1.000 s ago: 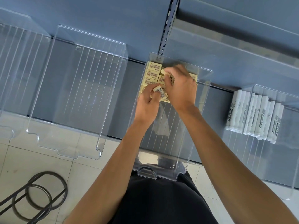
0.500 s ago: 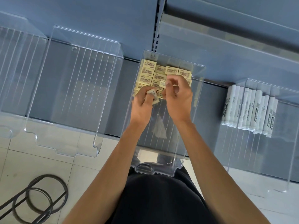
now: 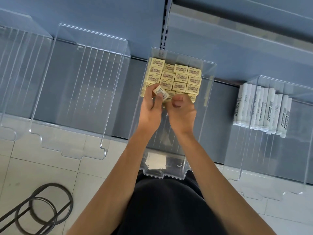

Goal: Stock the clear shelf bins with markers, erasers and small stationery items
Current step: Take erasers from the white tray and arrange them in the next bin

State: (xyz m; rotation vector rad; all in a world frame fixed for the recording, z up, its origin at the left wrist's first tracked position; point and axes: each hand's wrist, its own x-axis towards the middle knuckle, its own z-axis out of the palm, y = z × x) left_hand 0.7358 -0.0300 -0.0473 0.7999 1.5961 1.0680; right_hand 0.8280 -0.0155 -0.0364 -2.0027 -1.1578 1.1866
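The step in hand is judged to be the filling of the eraser bin (image 3: 162, 173), which is set on the grey shelf (image 3: 133, 99) with its front lip hung out over the floor (image 3: 33, 167). The stacked erasers (image 3: 179, 77), cream-coloured and printed, are packed in neat rows at the back of the eraser bin. Its front half is bare.

A loose eraser (image 3: 160, 93) is pinched by the left hand (image 3: 150, 109) between thumb and fingers (image 3: 149, 90), and is held just above the front row with its barcode side turned up. The right hand (image 3: 183, 114) is placed just beside it, at the front edge of the rows. Its fingers are curled under and hidden by the back of the hand, so whether anything is pinched there cannot be told.

To the right of the eraser bin, white markers (image 3: 262, 111) are laid side by side in a marker bin (image 3: 237, 177). To its left an empty bin (image 3: 84, 150) is seen, and a black wire rack (image 3: 39, 211) is left on the floor further left.

For the next move, the loose eraser would probably need to be turned label-up and square with its neighbours. It would then be lowered into the front row without the stacked rows being knocked. The task is judged to be well short of finished.
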